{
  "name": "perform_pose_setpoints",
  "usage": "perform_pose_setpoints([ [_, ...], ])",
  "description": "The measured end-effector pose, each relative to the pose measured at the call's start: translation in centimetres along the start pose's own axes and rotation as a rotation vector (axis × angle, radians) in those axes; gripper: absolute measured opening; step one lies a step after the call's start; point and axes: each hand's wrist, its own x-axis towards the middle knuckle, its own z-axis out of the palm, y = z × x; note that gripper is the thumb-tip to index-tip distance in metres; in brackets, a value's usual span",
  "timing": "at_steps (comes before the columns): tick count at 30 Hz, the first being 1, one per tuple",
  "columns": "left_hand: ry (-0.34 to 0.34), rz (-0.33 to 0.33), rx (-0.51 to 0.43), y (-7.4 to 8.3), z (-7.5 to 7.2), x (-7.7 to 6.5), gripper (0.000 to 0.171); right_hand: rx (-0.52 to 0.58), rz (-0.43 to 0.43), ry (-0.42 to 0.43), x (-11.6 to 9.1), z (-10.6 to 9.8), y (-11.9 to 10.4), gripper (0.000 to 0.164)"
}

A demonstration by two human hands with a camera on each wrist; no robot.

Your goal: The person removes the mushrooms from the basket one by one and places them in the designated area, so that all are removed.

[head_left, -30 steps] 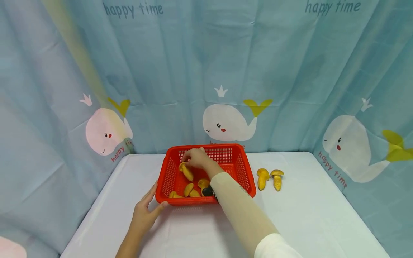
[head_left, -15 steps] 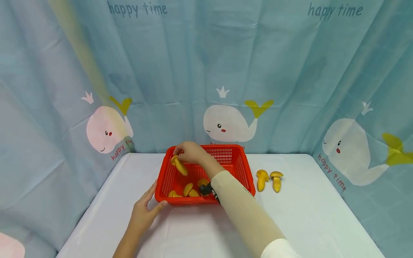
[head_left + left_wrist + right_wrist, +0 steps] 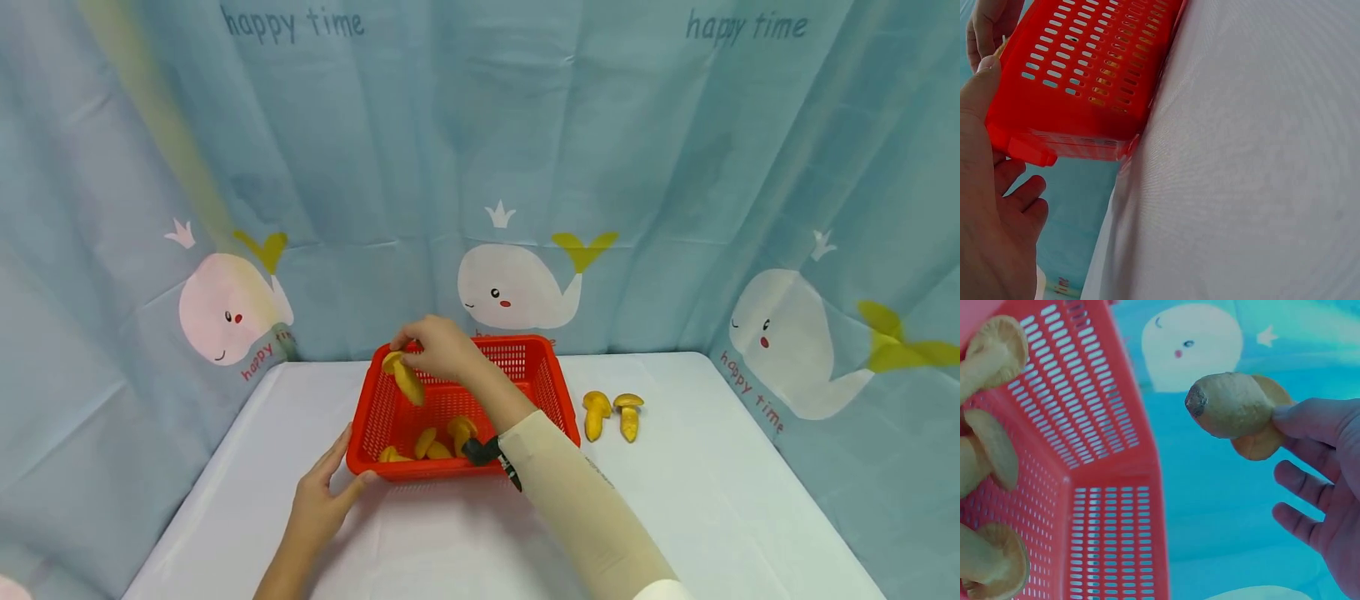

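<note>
My right hand point(image 3: 438, 348) pinches a yellow mushroom point(image 3: 407, 383) by its cap between thumb and fingers, above the red perforated basket's left part. In the right wrist view the mushroom point(image 3: 1229, 406) points its dark stem end away from the hand point(image 3: 1329, 469). At the near left corner of the basket point(image 3: 442, 470), my left hand point(image 3: 318, 500) holds the rim. The left wrist view shows its thumb on one side of the basket point(image 3: 1066, 115) and fingers round the other. Inside lie several mushrooms along the front wall, one of them point(image 3: 462, 432) near the middle.
Two more mushrooms lie side by side on the white table point(image 3: 712, 500), one point(image 3: 596, 415) nearer the basket and one point(image 3: 628, 415) farther right. Behind the table hangs a blue whale-print curtain point(image 3: 660, 283). A black wrist device point(image 3: 483, 452) sits over the basket's front rim.
My right hand has lifted the mushroom up and to the left, toward the basket's back left rim. The left hand stays at the corner. The head view has shifted slightly.
</note>
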Motion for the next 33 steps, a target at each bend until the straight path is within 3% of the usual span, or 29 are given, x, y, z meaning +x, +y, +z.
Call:
perform_pose_setpoints([
  [7, 0.002, 0.026, -0.022, 0.2, 0.3, -0.2, 0.085, -0.053, -0.031, 0.06, -3.4, -0.9, -0.3, 0.017],
  [15, 0.014, 0.029, -0.011, 0.3, 0.1, -0.1, 0.086, -0.04, -0.038, 0.142, -7.3, -1.7, -0.6, 0.017],
  [27, 0.007, 0.005, 0.018, 0.2, 0.2, -0.3, 0.085, -0.034, -0.029, 0.249, -13.3, 0.4, 0.6, 0.017],
  [33, 0.014, 0.019, 0.006, 0.2, 0.0, -0.2, 0.085, -0.016, -0.057, 0.328, -15.2, 0.3, 1.2, 0.019],
])
